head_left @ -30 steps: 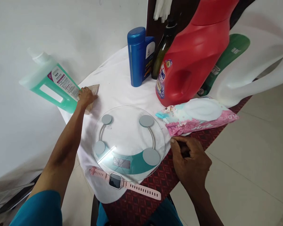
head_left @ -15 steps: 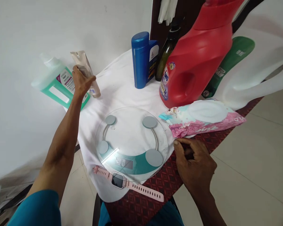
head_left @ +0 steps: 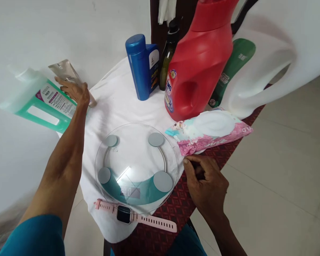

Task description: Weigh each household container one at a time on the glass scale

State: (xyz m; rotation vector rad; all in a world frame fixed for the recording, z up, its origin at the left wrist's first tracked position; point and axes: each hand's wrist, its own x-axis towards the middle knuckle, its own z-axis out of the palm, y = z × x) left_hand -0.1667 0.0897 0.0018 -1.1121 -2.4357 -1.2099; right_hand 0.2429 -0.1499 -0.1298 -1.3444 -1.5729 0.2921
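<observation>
My left hand [head_left: 76, 91] is at a beige squeeze tube [head_left: 65, 69] by the wall, its fingers across the tube and the thumb side to the right. The tube leans left, cap down on the white cloth, partly hidden by the hand. Close beside it is a green liquid bottle [head_left: 53, 101] with a translucent top, partly behind my forearm. Over the table's right edge, my right hand [head_left: 206, 183] is closed, thumb and forefinger together, with nothing visible in it. Its fingertips are just below a pink and blue wipes pack [head_left: 216, 129].
A round glass scale [head_left: 137, 156] lies on the white cloth [head_left: 101, 222]; a pink-strapped smartwatch [head_left: 124, 214] is at its front edge. Farther back stand a blue bottle [head_left: 138, 71], a dark pump bottle [head_left: 166, 64], a red detergent jug [head_left: 200, 67], a green bottle [head_left: 232, 65] and a white jug [head_left: 258, 74].
The whole view has shifted, so the table things appear farther left. My left hand has turned over the tube, which now looks more tilted. My right hand keeps its pose near the wipes pack.
</observation>
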